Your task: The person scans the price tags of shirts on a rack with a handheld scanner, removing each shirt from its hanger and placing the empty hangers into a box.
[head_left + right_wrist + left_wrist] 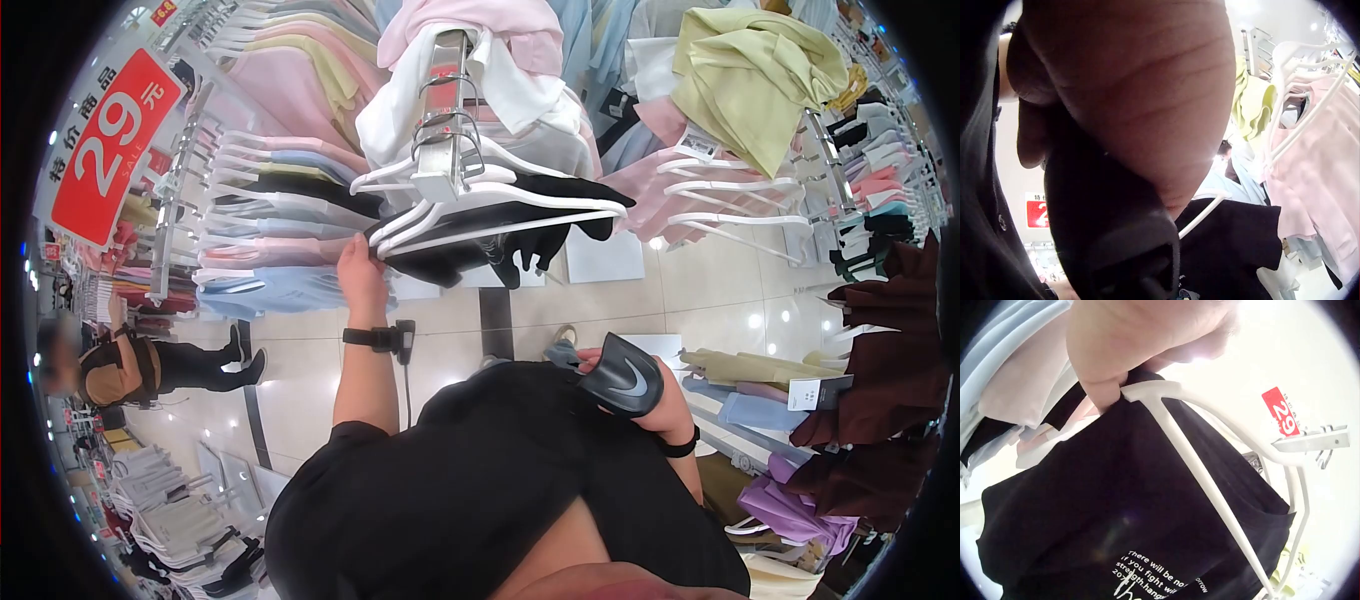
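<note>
My left hand [362,275] pinches the black shirt [1072,487] at the shoulder, beside the end of its white hanger [1200,475]; in the left wrist view the thumb and fingers [1129,347] are at the top. White lettering runs across the shirt front. Its hanger is on the central metal rail [437,165], with other white hangers close by. My right hand [668,402] is near the torso, away from the rail, and holds a black curved item [622,376] with a grey swoosh. Part of that hand is hidden behind the item.
Pastel shirts [280,215] hang in rows on the left, pink ones [655,190] on the right, with a yellow-green garment [750,80] over them. A red price sign [118,150] stands at the upper left. A person [125,365] stands at the left; brown garments [880,370] hang at the right.
</note>
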The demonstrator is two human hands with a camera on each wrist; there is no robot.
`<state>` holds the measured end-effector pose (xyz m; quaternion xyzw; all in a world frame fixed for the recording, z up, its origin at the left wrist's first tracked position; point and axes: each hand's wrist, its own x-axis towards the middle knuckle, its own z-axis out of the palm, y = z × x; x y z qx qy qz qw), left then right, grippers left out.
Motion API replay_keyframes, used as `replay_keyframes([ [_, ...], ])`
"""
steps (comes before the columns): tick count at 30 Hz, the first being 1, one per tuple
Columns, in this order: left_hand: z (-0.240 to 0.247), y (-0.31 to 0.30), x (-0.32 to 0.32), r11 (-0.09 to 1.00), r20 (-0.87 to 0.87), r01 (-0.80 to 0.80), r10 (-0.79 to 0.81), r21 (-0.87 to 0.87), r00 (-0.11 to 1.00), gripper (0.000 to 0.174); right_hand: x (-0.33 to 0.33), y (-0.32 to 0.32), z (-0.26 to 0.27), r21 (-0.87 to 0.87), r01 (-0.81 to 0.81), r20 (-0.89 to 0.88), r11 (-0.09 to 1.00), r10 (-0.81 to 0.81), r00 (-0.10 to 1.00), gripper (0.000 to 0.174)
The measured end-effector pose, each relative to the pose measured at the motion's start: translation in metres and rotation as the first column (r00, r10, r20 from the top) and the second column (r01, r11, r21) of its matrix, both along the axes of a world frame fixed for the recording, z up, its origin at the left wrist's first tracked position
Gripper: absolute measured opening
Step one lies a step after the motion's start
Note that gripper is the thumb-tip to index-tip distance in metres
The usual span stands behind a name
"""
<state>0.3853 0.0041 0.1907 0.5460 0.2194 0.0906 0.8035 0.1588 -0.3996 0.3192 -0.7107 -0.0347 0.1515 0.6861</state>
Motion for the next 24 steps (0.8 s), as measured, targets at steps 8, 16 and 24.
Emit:
replay_keyframes([
  [8,-0.015,-0.004,0.001,0.985,-0.134,0.173,-0.171,0.009,0.976,0.03,-0.002,-0.001,0.005,-0.046,-0.028,0.046,0.999,0.031,0.998,0.048],
  [16,-0.018,-0.015,-0.006,0.926,-0.119,0.225,-0.271,-0.303,0.955,0.032,-0.003,-0.001,0.004,-0.058,-0.046,0.072,0.997,0.05,0.996,0.044],
  [24,-0.075,0.018,-0.013,0.36,0.38,0.504,-0.364,-0.785,0.851,0.039,-0.008,-0.01,-0.012,-0.094,-0.068,0.015,0.993,0.07,0.997,0.045],
])
